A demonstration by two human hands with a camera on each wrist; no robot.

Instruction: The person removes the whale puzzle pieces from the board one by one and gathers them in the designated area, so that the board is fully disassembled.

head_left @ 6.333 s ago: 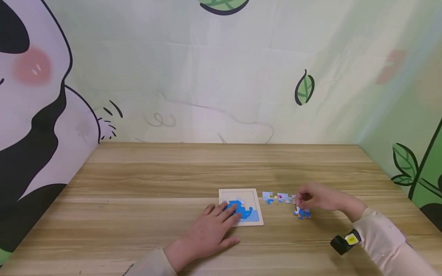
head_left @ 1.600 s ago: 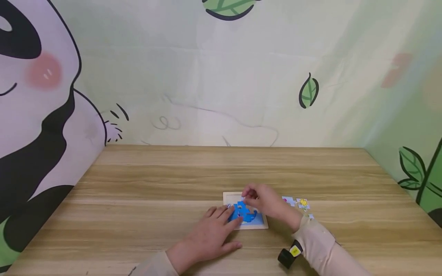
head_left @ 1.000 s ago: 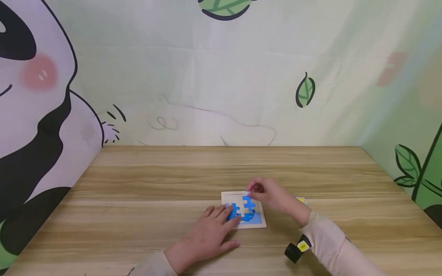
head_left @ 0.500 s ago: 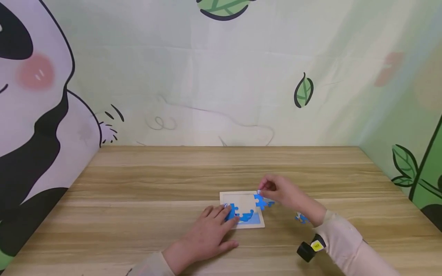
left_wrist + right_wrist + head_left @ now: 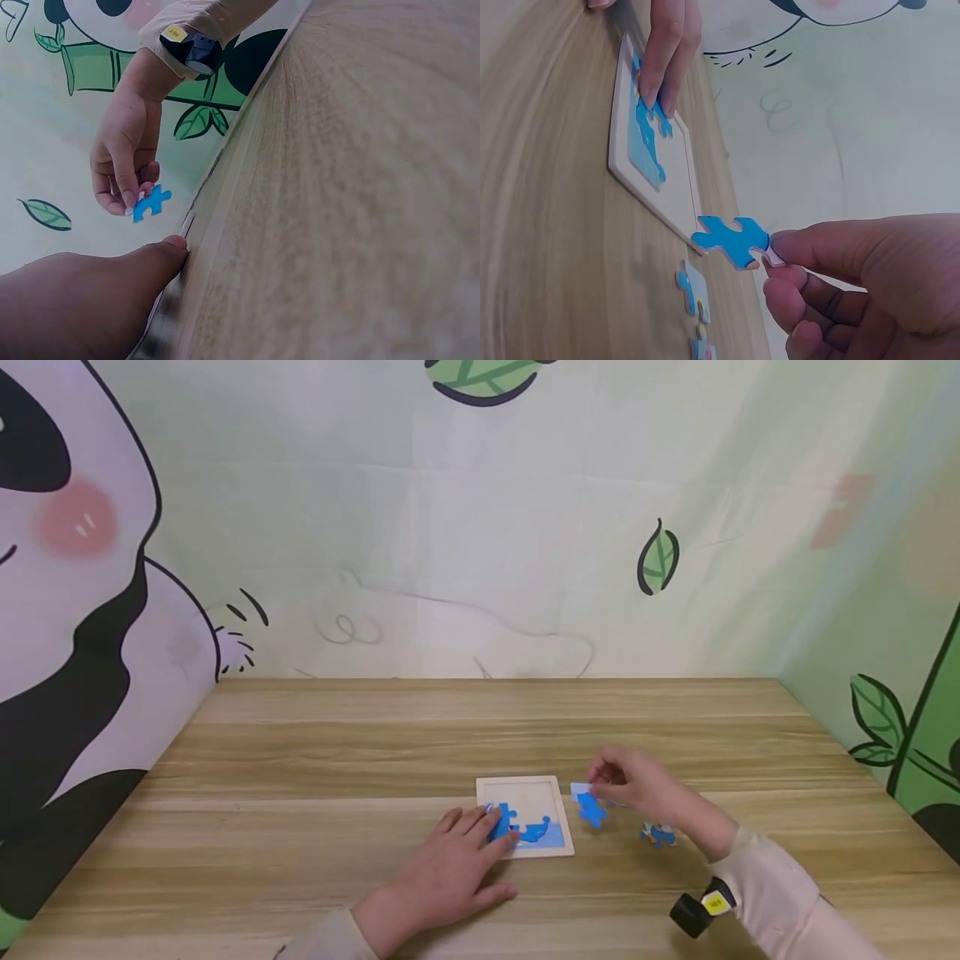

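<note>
My left hand [image 5: 442, 872] rests with extended fingers on the left side of a square wooden puzzle tray [image 5: 528, 793]. Several blue pieces [image 5: 536, 833] lie along the tray's lower part, some under those fingers; its upper part shows bare wood. Beyond the tray's right edge, my right hand [image 5: 648, 789] pinches a blue puzzle piece [image 5: 731, 241] with a pale corner between thumb and fingertips. The right wrist view has it raised above the table, apart from the tray. Loose pieces [image 5: 695, 291] lie below it on the table, partly hidden by the right hand in the head view.
More loose puzzle pieces [image 5: 658, 835] lie on the wooden table [image 5: 375, 735] under my right forearm. A small black device [image 5: 701, 908] with a yellow label is strapped at the right wrist. A wall [image 5: 450, 527] with painted leaves and a panda stands behind the table.
From over the tray, my right hand has carried the pinched blue piece rightward past the tray's edge, uncovering the upper tray. The left hand has stayed in place.
</note>
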